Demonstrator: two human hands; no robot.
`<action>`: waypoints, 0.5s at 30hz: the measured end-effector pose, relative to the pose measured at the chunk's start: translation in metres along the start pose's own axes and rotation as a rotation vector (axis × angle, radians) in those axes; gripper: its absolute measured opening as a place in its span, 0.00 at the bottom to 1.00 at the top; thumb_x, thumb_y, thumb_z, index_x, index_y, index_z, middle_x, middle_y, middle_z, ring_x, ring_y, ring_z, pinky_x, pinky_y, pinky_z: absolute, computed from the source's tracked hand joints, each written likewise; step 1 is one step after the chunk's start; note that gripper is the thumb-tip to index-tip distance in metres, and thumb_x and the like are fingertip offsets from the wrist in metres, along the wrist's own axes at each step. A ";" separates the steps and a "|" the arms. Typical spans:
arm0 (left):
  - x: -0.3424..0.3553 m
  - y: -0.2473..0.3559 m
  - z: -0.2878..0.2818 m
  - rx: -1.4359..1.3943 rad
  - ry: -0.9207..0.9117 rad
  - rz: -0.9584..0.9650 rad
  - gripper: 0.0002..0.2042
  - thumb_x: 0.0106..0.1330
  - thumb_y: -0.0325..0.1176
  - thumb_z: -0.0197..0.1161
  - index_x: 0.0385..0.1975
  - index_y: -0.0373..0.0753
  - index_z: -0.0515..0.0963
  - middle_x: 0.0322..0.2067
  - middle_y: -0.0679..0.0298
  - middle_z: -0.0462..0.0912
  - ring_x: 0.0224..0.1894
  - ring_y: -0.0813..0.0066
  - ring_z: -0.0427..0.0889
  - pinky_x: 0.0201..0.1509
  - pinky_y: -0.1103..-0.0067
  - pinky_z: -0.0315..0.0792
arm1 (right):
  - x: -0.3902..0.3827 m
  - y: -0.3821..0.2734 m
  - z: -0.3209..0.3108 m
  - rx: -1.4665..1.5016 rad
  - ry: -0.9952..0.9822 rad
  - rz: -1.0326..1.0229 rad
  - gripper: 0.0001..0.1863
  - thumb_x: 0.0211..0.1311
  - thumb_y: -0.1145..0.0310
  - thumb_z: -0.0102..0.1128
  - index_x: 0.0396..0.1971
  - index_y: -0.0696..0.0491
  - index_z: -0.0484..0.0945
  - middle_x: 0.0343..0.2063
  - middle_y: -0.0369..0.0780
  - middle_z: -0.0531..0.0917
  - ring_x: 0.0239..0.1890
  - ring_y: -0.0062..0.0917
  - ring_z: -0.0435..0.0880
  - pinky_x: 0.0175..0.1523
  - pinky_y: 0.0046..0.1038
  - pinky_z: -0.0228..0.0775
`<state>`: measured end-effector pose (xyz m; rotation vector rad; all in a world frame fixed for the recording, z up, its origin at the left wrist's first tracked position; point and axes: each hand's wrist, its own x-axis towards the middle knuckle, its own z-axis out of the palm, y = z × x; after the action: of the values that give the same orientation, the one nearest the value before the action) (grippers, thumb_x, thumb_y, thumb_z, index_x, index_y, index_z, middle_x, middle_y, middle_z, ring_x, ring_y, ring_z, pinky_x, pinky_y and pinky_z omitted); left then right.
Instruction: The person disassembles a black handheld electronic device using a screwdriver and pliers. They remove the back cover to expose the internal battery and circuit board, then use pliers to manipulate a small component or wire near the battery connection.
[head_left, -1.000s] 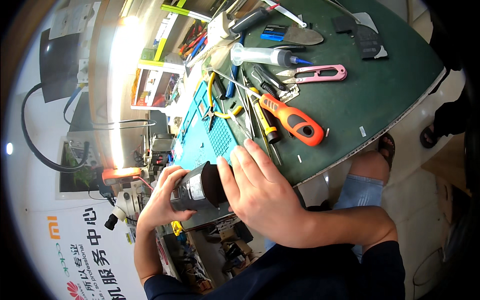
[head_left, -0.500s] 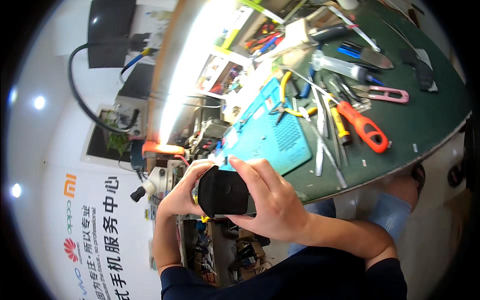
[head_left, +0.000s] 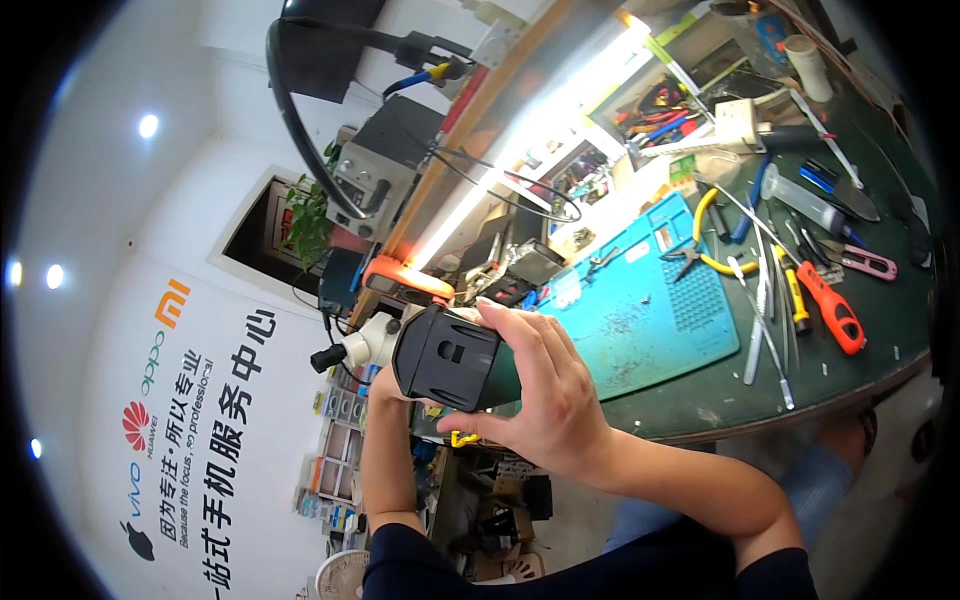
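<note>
A black plastic block [head_left: 425,372] with bevelled edges and a small recessed slot in its face is held up before me, off the near edge of the bench. My right hand [head_left: 555,400] closes on its right side, fingers along the top and thumb by the lower edge. Behind the block, my left hand [head_left: 384,388] supports it from the left; its fingers are mostly hidden. Past my right hand lies a blue work mat [head_left: 640,350] on the green bench [head_left: 860,335].
Pliers with yellow handles [head_left: 708,215], tweezers [head_left: 762,350], an orange-handled tool [head_left: 832,308], a syringe [head_left: 805,203] and pink-handled scissors [head_left: 868,262] lie on the bench. A white microscope [head_left: 375,338] stands just beyond my left hand. Below are shelves and a fan [head_left: 342,575].
My view has swung left, so the bench shifts rightward. The block has turned, showing its slotted face, and my left hand's fingers have gone behind it.
</note>
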<state>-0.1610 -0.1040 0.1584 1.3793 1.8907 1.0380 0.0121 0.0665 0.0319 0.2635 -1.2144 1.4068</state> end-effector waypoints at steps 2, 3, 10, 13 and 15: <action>0.003 -0.008 -0.014 -0.164 0.117 0.109 0.48 0.47 0.43 0.83 0.70 0.36 0.67 0.69 0.55 0.69 0.74 0.55 0.66 0.78 0.61 0.61 | 0.005 0.003 0.008 0.038 -0.050 -0.015 0.54 0.43 0.61 0.86 0.70 0.62 0.66 0.58 0.48 0.79 0.58 0.45 0.80 0.64 0.39 0.75; -0.002 -0.007 -0.019 -0.204 0.170 0.138 0.48 0.47 0.43 0.83 0.70 0.36 0.67 0.69 0.55 0.69 0.74 0.55 0.66 0.78 0.61 0.61 | 0.005 0.003 0.011 0.074 -0.078 -0.018 0.53 0.44 0.62 0.86 0.70 0.62 0.66 0.59 0.48 0.79 0.60 0.45 0.79 0.65 0.39 0.75; 0.008 -0.026 -0.042 -0.372 0.274 0.306 0.49 0.47 0.46 0.81 0.71 0.37 0.66 0.69 0.55 0.69 0.74 0.55 0.66 0.78 0.61 0.61 | 0.007 0.018 0.044 0.138 -0.116 0.013 0.51 0.41 0.62 0.89 0.66 0.61 0.70 0.63 0.47 0.81 0.61 0.44 0.82 0.66 0.39 0.75; -0.019 -0.022 -0.029 -0.355 0.342 0.277 0.49 0.48 0.47 0.81 0.71 0.37 0.66 0.70 0.55 0.69 0.74 0.55 0.66 0.78 0.61 0.61 | -0.003 0.009 0.060 0.162 -0.141 -0.016 0.47 0.41 0.61 0.89 0.62 0.61 0.73 0.62 0.48 0.82 0.60 0.45 0.83 0.66 0.40 0.75; -0.010 -0.036 -0.025 -0.378 0.320 0.299 0.49 0.48 0.48 0.80 0.71 0.37 0.66 0.70 0.55 0.69 0.74 0.55 0.66 0.78 0.60 0.62 | -0.002 0.007 0.062 0.080 -0.147 -0.049 0.45 0.40 0.61 0.87 0.60 0.61 0.74 0.59 0.48 0.83 0.59 0.44 0.83 0.65 0.39 0.76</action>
<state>-0.1966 -0.1258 0.1410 1.3524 1.6051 1.7530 -0.0229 0.0200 0.0537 0.4557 -1.2642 1.4145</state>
